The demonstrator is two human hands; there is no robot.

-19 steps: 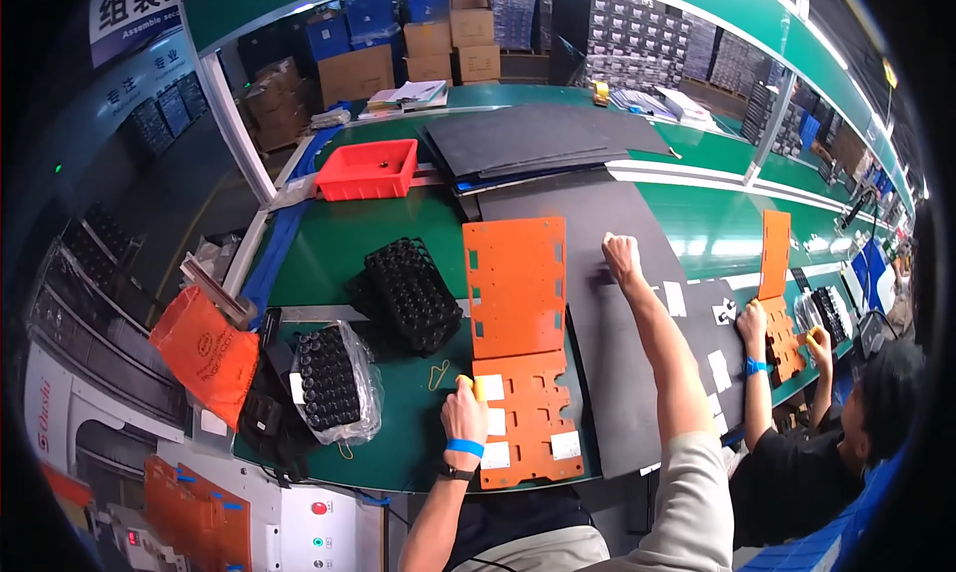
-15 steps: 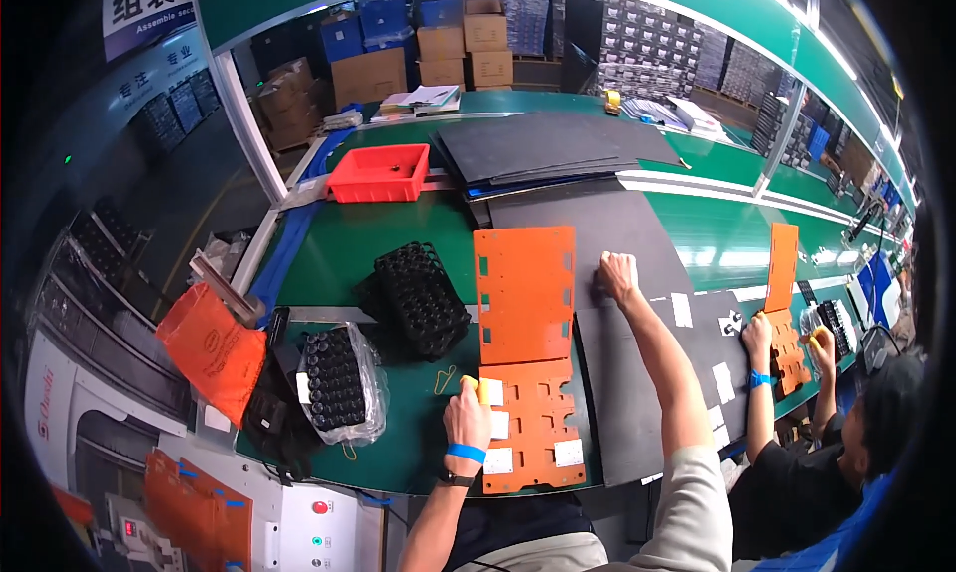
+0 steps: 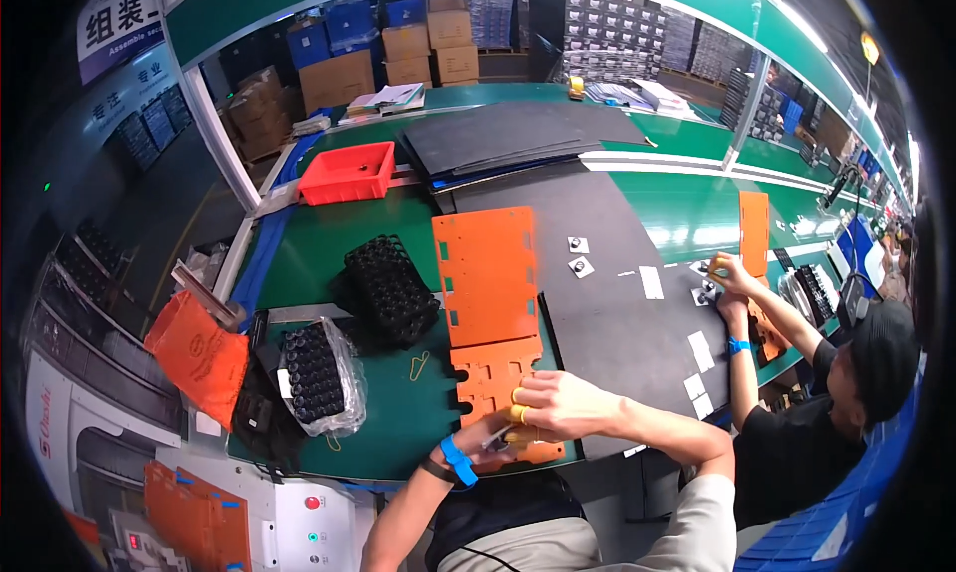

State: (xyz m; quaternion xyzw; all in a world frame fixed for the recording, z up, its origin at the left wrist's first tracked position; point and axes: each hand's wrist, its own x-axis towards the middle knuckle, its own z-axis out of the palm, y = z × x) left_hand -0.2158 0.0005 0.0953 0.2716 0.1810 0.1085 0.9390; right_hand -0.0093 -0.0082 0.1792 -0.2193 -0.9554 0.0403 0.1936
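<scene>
An orange panel lies in front of me, its upper leaf [image 3: 488,273] flat and its slotted lower leaf [image 3: 483,378] partly covered by my hands. My left hand [image 3: 485,447], blue band at the wrist, is closed low over the lower leaf on what looks like a small white plate [image 3: 498,436]. My right hand [image 3: 563,405] reaches across from the right and meets the left. Its fingers, with yellow finger covers, are pinched together, and whatever they hold is hidden. Two white plates with dark knobs [image 3: 581,266] lie on the black sheet [image 3: 607,323].
Left of the panel are a black tray [image 3: 390,291], a plastic-wrapped tray of black parts [image 3: 321,378] and an orange bag [image 3: 199,353]. A red bin [image 3: 347,174] stands farther back. At right, a co-worker [image 3: 807,413] handles another orange panel [image 3: 754,233].
My right hand has come back from the black sheet to my left hand, uncovering two knobbed plates. White plates have gone from the lower leaf's left edge. The view has shifted right.
</scene>
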